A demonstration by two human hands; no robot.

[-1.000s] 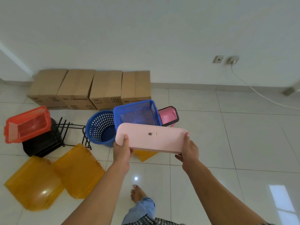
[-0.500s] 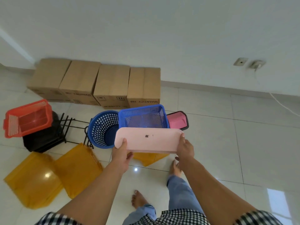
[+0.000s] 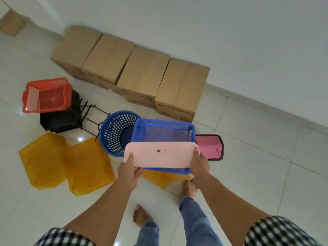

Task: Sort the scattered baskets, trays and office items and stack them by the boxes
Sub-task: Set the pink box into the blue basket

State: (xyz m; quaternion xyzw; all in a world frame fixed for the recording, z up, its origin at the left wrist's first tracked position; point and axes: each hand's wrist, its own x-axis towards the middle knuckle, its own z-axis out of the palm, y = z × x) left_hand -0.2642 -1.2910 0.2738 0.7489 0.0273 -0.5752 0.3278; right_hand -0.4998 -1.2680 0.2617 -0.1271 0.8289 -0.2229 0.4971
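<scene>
At the far left we see an amber tray (image 3: pixel 43 160) lying on the tiled floor (image 3: pixel 257 174), with a second amber tray (image 3: pixel 88 166) just beside it. Behind them a red basket (image 3: pixel 47 95) sits tilted on top of a black rack (image 3: pixel 60 119). Further back, a row of cardboard boxes (image 3: pixel 142 77) stands against the wall.

Near the middle, a round blue basket (image 3: pixel 115 132) touches a rectangular blue basket (image 3: pixel 163 130). In front of that basket we find the pink tray (image 3: pixel 159 154), held level above the floor, with both hands clamped on its short ends. The left hand (image 3: pixel 128 173) grips the left end: the thumb lies on the top face and the fingers (image 3: pixel 138 172) curl underneath. The right hand (image 3: pixel 199 162) grips the right end the same way, thumb pressed on the upper corner; its other fingers are hidden beneath the tray. We cannot tell whether the tray touches the rectangular basket's rim or hangs just clear of it.

Below the tray, a third amber tray (image 3: pixel 163 178) shows partly under the rectangular basket. To the right, a pink bin (image 3: pixel 210 147) with a dark rim lies beside that basket.
</scene>
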